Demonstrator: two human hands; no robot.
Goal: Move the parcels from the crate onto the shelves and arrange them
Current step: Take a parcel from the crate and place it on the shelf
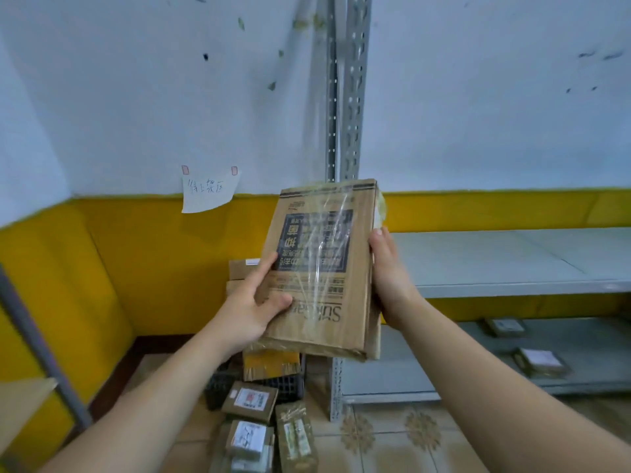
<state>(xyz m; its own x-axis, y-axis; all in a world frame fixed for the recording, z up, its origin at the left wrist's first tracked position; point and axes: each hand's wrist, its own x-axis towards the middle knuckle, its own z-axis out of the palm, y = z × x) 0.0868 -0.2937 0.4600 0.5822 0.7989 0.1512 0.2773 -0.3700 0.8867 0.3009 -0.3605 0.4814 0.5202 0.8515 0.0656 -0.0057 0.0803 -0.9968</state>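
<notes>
Up in front of the shelf post point(348, 97), I have a flat cardboard parcel point(324, 268) held upright in the air with both hands. The left hand point(252, 308) grips its near left corner with the thumb laid across the printed face. The right hand point(389, 278) clasps the right edge, thumb on the front and fingers hidden behind. It hangs between the crate side on the left and the shelves on the right, touching neither. I judge the job to be somewhere in its early or middle part: one small box point(505, 326) and a labelled box point(541, 361) lie on the lower shelf point(426, 363) at the right, and the upper shelf point(512, 261) runs off just right of my right hand. Plenty is left to move. The black crate point(290, 385) on the floor below my hands has a yellow-taped box point(271, 365) in it, and three labelled packets point(251, 399) lie on the tiles on its near side. A stack of brown boxes point(240, 271) rises behind the parcel, and I cannot tell whether it stands in the crate. The post stands right behind the parcel, so I would need to carry it rightward past that upright. A handwritten note point(208, 191) is taped to the wall on the left.
</notes>
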